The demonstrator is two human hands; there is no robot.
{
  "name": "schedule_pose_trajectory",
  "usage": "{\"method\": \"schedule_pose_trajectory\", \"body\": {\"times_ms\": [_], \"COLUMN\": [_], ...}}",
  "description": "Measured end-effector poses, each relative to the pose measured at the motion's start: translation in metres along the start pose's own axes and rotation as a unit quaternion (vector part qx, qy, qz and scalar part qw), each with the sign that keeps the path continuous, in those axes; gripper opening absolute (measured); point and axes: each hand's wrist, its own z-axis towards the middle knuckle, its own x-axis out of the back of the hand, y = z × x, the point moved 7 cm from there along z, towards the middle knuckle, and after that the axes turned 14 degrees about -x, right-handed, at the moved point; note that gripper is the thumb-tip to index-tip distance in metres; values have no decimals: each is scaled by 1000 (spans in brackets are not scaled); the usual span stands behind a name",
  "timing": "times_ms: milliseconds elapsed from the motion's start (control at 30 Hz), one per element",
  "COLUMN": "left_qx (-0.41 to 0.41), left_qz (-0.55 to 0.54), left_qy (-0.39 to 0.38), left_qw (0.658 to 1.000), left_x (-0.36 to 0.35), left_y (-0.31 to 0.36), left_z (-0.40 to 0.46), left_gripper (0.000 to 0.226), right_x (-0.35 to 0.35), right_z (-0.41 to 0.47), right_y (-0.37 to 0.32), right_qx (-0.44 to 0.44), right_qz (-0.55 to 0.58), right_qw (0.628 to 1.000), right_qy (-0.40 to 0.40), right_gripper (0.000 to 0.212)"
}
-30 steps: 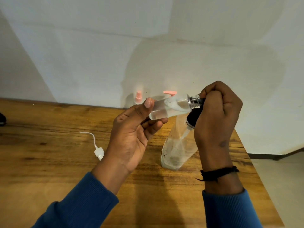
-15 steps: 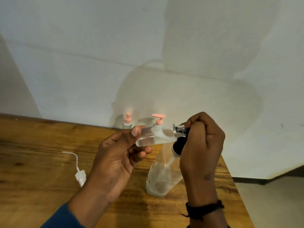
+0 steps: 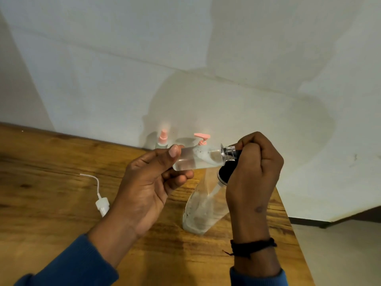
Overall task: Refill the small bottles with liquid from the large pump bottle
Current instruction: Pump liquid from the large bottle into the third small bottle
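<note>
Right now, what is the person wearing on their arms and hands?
Both arms are in blue knit sleeves with ribbed cuffs. The left hand is bare, with no ring or band showing. The right hand is bare too, with a small dark mark on its back, and a black knotted cord bracelet circles that wrist just above the cuff.

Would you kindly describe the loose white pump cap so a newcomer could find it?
Start at the wooden table and look just outside the left hand. The white pump cap lies there on its side, a thin curved tube trailing away; unlike the pink-topped bottles by the wall, it has no bottle.
</note>
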Motion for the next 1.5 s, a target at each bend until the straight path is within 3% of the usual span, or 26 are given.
{"method": "schedule_pose_trajectory", "body": {"times_ms": [167, 333, 1500], "left_qx": [9, 13, 11], "left_qz": [9, 21, 17], "left_qy": [3, 1, -1], "left_qw": [1000, 1000, 1000], "left_x": [-5, -7, -9], "left_y": [0, 2, 4], "left_z": [-3, -5, -7], "left_gripper": [35, 30, 41], "right_x": [3, 2, 2], "right_z": [1, 2, 3], "right_y": [1, 2, 9], "right_qx": [4, 11, 10], "right_qz": [6, -11, -9], "right_qw": [1000, 1000, 1000], "right_qy": [7, 6, 28], "right_gripper": [28, 22, 21]}}
